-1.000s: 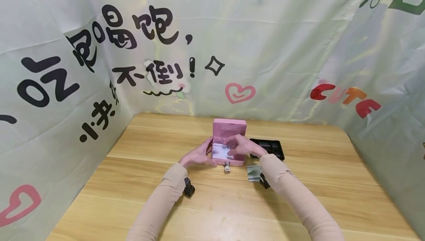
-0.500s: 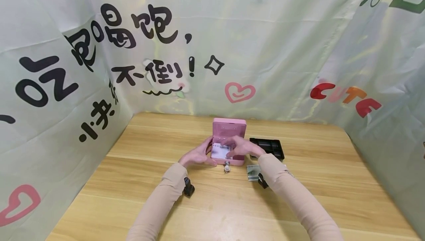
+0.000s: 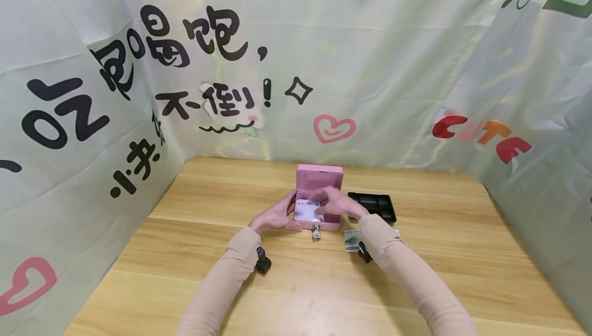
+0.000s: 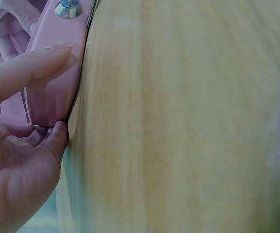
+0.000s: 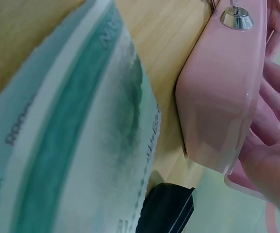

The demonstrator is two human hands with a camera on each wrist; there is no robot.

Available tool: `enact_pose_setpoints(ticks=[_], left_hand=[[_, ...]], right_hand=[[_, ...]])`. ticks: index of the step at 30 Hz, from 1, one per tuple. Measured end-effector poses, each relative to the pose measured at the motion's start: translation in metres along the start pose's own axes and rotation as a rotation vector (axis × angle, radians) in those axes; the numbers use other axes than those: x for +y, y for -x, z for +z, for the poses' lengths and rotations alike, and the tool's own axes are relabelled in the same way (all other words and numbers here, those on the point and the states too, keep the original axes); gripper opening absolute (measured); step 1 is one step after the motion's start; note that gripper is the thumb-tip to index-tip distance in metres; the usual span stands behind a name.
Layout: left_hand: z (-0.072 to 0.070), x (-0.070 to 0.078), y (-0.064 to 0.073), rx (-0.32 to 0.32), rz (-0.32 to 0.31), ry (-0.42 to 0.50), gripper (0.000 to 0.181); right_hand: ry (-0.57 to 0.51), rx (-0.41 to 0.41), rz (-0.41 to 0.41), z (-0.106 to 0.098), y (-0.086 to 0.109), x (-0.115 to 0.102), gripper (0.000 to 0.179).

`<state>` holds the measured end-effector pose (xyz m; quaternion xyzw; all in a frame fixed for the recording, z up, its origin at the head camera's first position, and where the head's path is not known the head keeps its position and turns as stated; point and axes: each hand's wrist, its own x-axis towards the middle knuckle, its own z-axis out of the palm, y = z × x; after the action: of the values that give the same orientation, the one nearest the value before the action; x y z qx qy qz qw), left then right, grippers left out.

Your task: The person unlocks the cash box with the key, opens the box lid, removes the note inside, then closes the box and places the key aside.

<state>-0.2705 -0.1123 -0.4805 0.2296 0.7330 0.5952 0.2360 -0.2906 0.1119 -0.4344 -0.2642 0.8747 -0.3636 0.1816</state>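
A pink metal cash box (image 3: 319, 176) stands on the table with its lid raised. Keys (image 3: 316, 234) hang from the lock on its front. My left hand (image 3: 275, 217) grips the box's left front corner, thumb on the front wall and fingertips at the side, as the left wrist view shows. Inside the box lies a pale printed paper, like a banknote (image 3: 305, 211). My right hand (image 3: 336, 202) reaches over the right wall into the box, its fingers (image 5: 278, 104) loosely spread at the paper. Whether the fingertips press it is hidden in the right wrist view.
To the right of the box sits a black compartment tray (image 3: 383, 205). A green-and-white banknote (image 3: 351, 240) lies on the wooden table (image 3: 444, 254) under my right wrist. Printed cloth walls (image 3: 388, 120) stand at the back and sides.
The paper in the box has shifted slightly, and my right hand's fingers have moved a little at it. My left hand stays on the box corner.
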Motion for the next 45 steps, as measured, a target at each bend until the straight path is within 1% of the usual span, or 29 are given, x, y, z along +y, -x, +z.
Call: enact_pose_setpoints(ticks=[4, 8, 10, 16, 21, 24, 29, 32, 37, 40, 45], left_hand=[[-0.001, 0.0, -0.001, 0.001, -0.007, -0.003, 0.118], [0.0, 0.0, 0.0, 0.008, -0.008, -0.017, 0.117], [0.0, 0.001, 0.0, 0.013, -0.011, -0.023, 0.117], [0.0, 0.001, 0.0, 0.027, -0.028, -0.032, 0.118], [0.0, 0.002, 0.0, 0.029, -0.034, -0.038, 0.119], [0.001, 0.002, 0.0, 0.027, -0.027, -0.037, 0.118], [0.001, 0.002, 0.001, 0.03, -0.024, -0.041, 0.117], [0.001, 0.002, 0.001, 0.034, -0.032, -0.045, 0.118], [0.0, 0.001, 0.001, 0.029, -0.021, -0.055, 0.118], [0.0, 0.001, 0.0, 0.03, -0.025, -0.061, 0.118], [0.001, 0.002, 0.001, 0.04, -0.045, -0.06, 0.12]], right_hand=[[-0.009, 0.054, 0.015, 0.001, -0.001, 0.001, 0.04], [0.006, 0.12, 0.005, 0.002, -0.003, 0.002, 0.036], [0.013, 0.143, -0.003, 0.002, -0.004, 0.001, 0.035], [0.006, 0.203, 0.007, 0.003, -0.006, 0.004, 0.033], [-0.02, 0.249, 0.023, 0.004, -0.006, 0.005, 0.035], [-0.058, 0.268, 0.036, 0.005, -0.005, 0.004, 0.035], [-0.147, 0.271, 0.084, 0.007, -0.001, 0.003, 0.036], [-0.189, 0.249, 0.116, 0.008, 0.0, 0.003, 0.04], [-0.275, 0.214, 0.147, 0.009, 0.0, 0.004, 0.046], [-0.304, 0.207, 0.139, 0.01, 0.001, 0.003, 0.046], [-0.314, 0.212, 0.113, 0.012, 0.003, 0.003, 0.043]])
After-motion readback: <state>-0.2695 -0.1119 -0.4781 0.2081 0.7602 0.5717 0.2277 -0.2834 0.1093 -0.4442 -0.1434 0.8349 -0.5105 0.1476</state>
